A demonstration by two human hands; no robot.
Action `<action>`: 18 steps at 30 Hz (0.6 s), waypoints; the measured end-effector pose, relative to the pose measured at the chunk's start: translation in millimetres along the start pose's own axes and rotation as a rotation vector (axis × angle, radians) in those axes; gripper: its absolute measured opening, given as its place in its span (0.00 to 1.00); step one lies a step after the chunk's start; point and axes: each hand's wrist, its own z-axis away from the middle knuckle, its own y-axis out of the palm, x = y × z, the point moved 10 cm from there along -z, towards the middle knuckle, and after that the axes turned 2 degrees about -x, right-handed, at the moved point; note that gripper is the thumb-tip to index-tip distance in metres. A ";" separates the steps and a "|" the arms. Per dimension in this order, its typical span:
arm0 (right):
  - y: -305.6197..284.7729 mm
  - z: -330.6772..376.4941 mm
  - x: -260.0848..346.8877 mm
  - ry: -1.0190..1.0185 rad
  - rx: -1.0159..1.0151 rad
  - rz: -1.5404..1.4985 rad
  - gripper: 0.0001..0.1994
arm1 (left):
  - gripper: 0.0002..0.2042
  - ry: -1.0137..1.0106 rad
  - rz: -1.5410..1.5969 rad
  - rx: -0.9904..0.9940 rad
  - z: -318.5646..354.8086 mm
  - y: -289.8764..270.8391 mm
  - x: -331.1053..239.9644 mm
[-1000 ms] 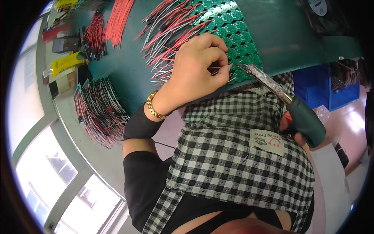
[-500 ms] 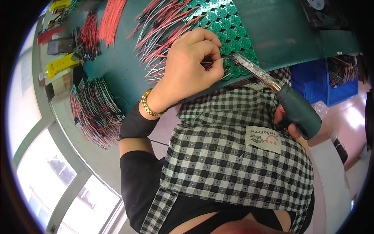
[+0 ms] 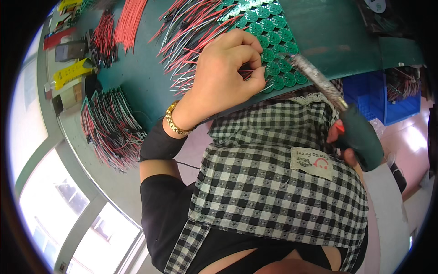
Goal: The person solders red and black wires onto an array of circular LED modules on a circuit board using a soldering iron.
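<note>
My left hand (image 3: 228,68), a gold bracelet at its wrist, is over the near edge of a panel of round green circuit boards (image 3: 276,41). Its thumb and forefinger are pinched on a thin wire, mostly hidden by the fingers. Red, white and black wires (image 3: 189,50) fan out leftward from the panel. In my right hand (image 3: 336,131) is a soldering iron (image 3: 362,137) with a dark green handle, my fingers wrapped round it and partly hidden. The iron's tip is above the boards, to the right of my left fingertips and apart from them.
A bundle of wired boards (image 3: 112,130) stands at the table's left side. Farther back lie red wires (image 3: 130,27) and a red-and-black wire bunch (image 3: 105,39). Yellow packets (image 3: 73,73) line the left edge. A blue bin (image 3: 365,98) with wires stands beyond the table's right edge.
The soldering iron has moved to the right, its tip drawn away from my left fingertips. My left hand has shifted slightly right, still pinched.
</note>
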 end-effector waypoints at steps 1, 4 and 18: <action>9.2 7.2 37.0 -0.439 0.031 0.094 0.05 | 0.05 -0.002 0.010 -0.007 0.1 -0.3 0.4; 11.3 30.6 58.6 -0.893 0.079 0.143 0.05 | 0.06 -0.011 0.030 -0.064 -1.1 -2.2 2.2; 29.5 47.0 64.5 -1.284 0.435 0.094 0.32 | 0.05 -0.015 0.032 -0.027 -0.9 -3.9 0.0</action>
